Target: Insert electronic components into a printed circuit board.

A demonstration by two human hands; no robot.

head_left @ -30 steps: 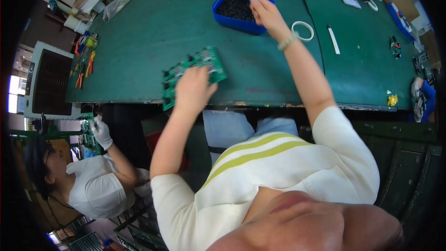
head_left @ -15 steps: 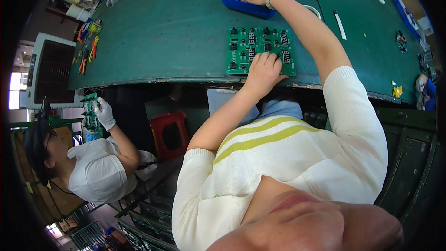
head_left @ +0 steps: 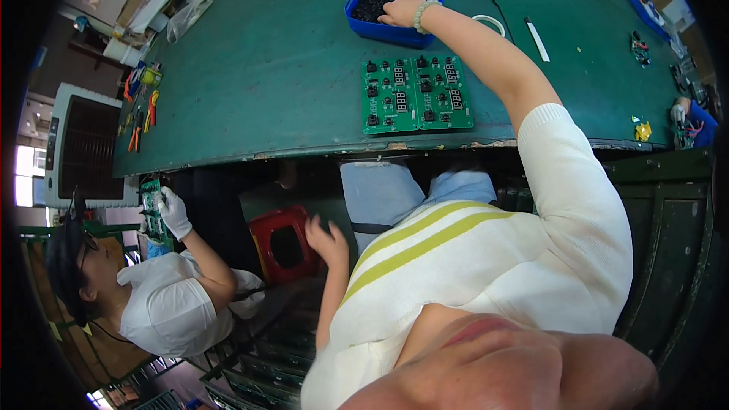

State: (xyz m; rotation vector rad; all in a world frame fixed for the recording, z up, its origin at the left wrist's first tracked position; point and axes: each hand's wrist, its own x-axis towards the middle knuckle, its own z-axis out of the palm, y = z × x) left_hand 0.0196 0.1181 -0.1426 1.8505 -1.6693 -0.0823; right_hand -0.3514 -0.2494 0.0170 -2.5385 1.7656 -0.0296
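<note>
Blue plastic tub [head_left: 389, 33] at the far-middle part of the green worktable [head_left: 258, 68], holding a loose bed of small black parts [head_left: 368, 6]; the parts lie well below the rim, and their exact form is too small to tell. Right hand [head_left: 402, 11] reaches over the tub's right side, fingers bent down among the parts; the fingertips are hidden, so whether they grip anything cannot be told. Nearer the table's front edge, just beside the tub, a green circuit board [head_left: 418, 96] lies flat, populated with dark displays and black components. Left hand [head_left: 326, 240], slightly blurred, is below table level near a red stool [head_left: 307, 264], its fingers spread and nothing visible in them. Partly behind the right forearm: a pale ring [head_left: 492, 23]. Far right: a second blue container [head_left: 642, 7] with pale objects inside, details indistinct. Lower left: a co-worker's gloved hand [head_left: 175, 214] holds another green board [head_left: 154, 216].
</note>
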